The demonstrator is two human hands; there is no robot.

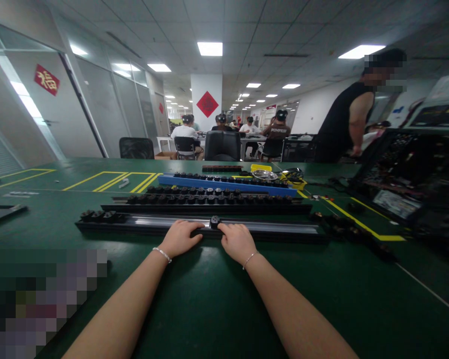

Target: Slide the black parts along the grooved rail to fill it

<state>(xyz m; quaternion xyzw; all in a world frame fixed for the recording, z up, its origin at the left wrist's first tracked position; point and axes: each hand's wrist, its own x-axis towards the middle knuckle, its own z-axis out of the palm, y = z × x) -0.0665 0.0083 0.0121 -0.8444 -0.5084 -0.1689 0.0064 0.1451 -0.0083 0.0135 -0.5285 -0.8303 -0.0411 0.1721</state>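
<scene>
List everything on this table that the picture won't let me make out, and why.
All in the head view:
Small black module: its own body hides its underside; markings on top are too small to read.
Left hand and right hand: their backs hide most of the palms.
Dark flat object at left: cut off by the left edge.
Lower-left patch: pixelation masks whatever lies there.

two hands (pixel 178 238) (pixel 240 243), one black piece (pixel 214 220) between, two bracelets (pixel 162 255) (pixel 250 260), one blue rail (pixel 209 187)
</scene>
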